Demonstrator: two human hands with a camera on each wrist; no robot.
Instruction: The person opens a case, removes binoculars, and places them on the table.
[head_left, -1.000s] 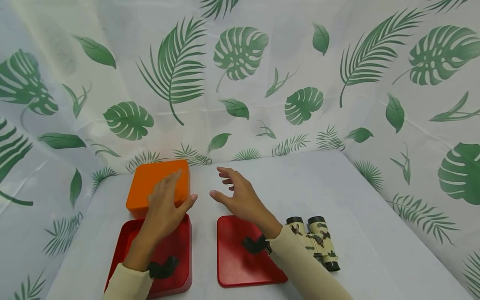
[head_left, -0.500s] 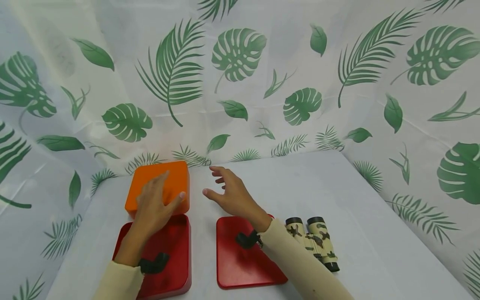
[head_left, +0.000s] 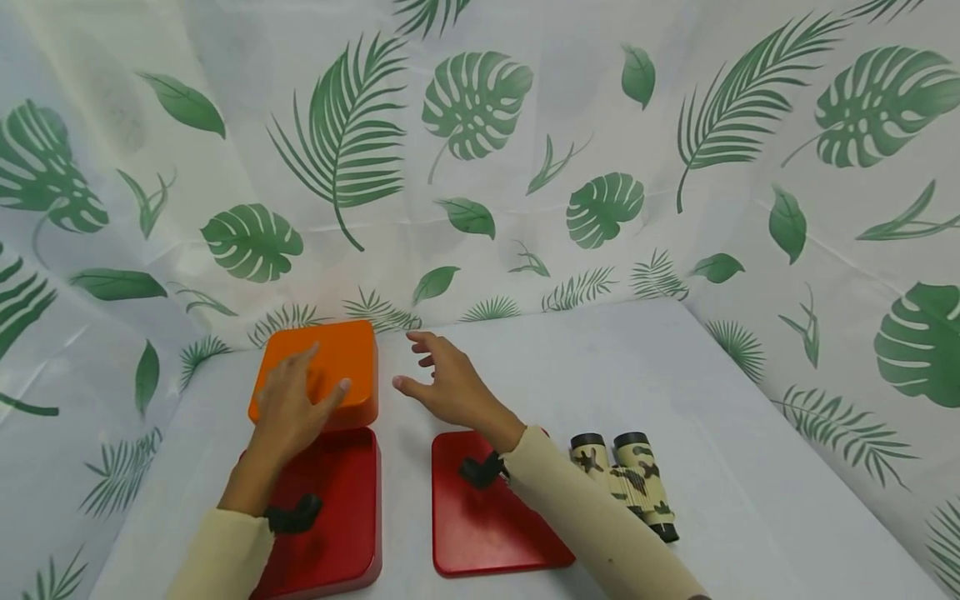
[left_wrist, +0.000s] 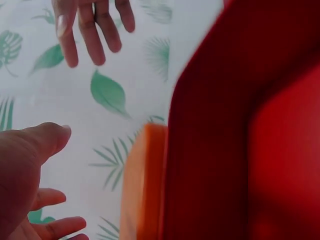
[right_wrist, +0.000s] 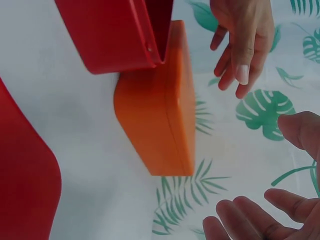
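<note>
My left hand (head_left: 288, 408) hovers over the near part of an orange box (head_left: 341, 358), fingers spread and holding nothing. Below that wrist is an open red box (head_left: 345, 525), its inside bare where it shows in the left wrist view. My right hand (head_left: 450, 383), fingers loosely bent and apart from the thumb, hangs in the air to the right of the orange box. Under the right wrist lies a flat red lid (head_left: 480, 533). In the right wrist view the orange box (right_wrist: 155, 115) stands beyond the red box (right_wrist: 112, 35), close against it.
Camouflage binoculars (head_left: 637, 483) lie on the white table (head_left: 750, 483) to the right of the red lid, partly behind the right sleeve. A white curtain (head_left: 510, 275) printed with green leaves rises behind the table and along both sides.
Both hands have drifted left, the left one further over the orange box and the right one closer to that box's right side. The boxes, lid and binoculars stay where they were.
</note>
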